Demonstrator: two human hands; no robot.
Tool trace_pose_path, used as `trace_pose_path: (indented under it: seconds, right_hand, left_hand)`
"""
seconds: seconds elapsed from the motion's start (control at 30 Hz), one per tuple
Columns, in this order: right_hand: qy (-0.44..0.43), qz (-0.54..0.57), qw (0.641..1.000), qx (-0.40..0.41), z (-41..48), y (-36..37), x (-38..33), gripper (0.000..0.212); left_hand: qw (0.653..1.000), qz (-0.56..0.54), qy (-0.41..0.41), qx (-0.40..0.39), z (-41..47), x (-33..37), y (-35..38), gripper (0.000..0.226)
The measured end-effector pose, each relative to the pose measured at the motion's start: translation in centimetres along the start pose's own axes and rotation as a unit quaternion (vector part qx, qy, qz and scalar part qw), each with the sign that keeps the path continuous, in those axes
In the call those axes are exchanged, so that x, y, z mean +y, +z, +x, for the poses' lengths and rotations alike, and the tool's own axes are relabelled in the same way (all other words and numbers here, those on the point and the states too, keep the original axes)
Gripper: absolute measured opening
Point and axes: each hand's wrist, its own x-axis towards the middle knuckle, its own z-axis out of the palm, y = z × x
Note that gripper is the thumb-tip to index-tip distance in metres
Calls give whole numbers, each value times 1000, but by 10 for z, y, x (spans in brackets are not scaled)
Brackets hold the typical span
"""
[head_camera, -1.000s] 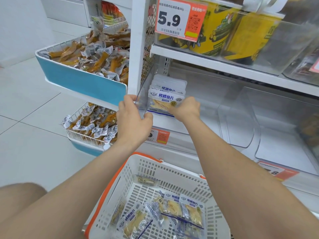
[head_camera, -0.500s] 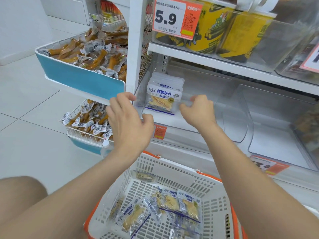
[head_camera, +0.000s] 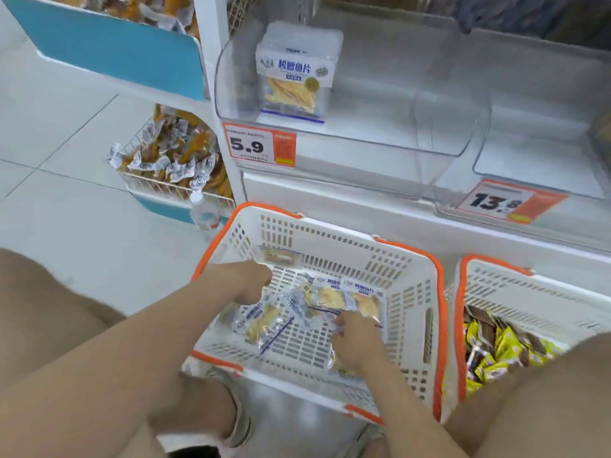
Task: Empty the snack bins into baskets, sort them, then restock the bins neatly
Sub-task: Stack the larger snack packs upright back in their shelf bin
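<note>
A neat stack of fish-slice packets (head_camera: 294, 81) stands upright at the left of a clear shelf bin (head_camera: 363, 140). Below it on the floor is a white basket with an orange rim (head_camera: 406, 292), and several loose fish-slice packets (head_camera: 264, 322) lie on its bottom. Both my hands are down inside this basket. My left hand (head_camera: 244, 282) hangs over the packets at the left with its fingers curled downward; blur hides whether they hold one. My right hand (head_camera: 353, 342) reaches in from the near side, its fingertips touching the packets in the middle.
A second white basket (head_camera: 529, 292) at the right holds yellow and brown snack packs (head_camera: 496, 352). Another clear bin (head_camera: 535, 166) sits right of the first. Price tags 5.9 (head_camera: 254, 145) and 13.8 (head_camera: 496, 201) hang on the shelf edge. Blue-fronted wire bins (head_camera: 172, 157) of snacks stand left.
Both hands have left the stack in the shelf bin and dropped down into the basket. The view has tilted downward, and the second basket has come into view.
</note>
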Motion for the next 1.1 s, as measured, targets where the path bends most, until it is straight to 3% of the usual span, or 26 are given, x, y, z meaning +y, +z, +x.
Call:
trace_pose_path:
  seconds: [0.03, 0.17, 0.37, 0.43, 0.5, 0.6, 0.7, 0.77, 0.83, 0.93, 1.0, 1.1]
  right_hand:
    - [17, -13, 1000, -23, 4, 11, 10, 6]
    - [29, -36, 996, -74, 31, 31, 27, 20]
    - [10, 0, 998, 67, 79, 35, 47, 31]
    - [7, -14, 992, 125, 94, 35, 56, 53]
    - [13, -45, 995, 83, 105, 38, 63, 70]
    - [20, -113, 993, -5, 111, 48, 69, 64]
    - [-25, -138, 989, 42, 105, 51, 66, 59]
    - [-71, -125, 989, 44, 100, 52, 63, 57]
    - [-86, -81, 993, 25, 95, 55, 58, 57]
    - [-56, -39, 995, 74, 90, 69, 53, 44]
    - [-33, -56, 995, 81, 88, 78, 51, 52]
    - [12, -92, 993, 79, 85, 82, 46, 83]
  left_hand:
    - [1000, 12, -21, -8, 10, -6, 13, 48]
    - [987, 123, -96, 26, 40, -9, 56, 49]
    - [957, 229, -168, 62, 72, 11, 95, 49]
    - [964, 187, -171, 78, 80, 20, 100, 50]
    - [984, 107, -116, 81, 90, 25, 106, 64]
    - [993, -56, -31, 97, 105, 27, 112, 78]
    - [968, -229, -11, 98, 121, 24, 122, 77]
    - [945, -312, 14, 96, 125, 20, 124, 63]
    - [956, -258, -27, 135, 131, 14, 130, 49]
    - [953, -159, -151, 210, 135, 5, 141, 61]
    - [957, -185, -162, 151, 135, 4, 143, 67]
    - [952, -246, -159, 89, 136, 10, 146, 85]
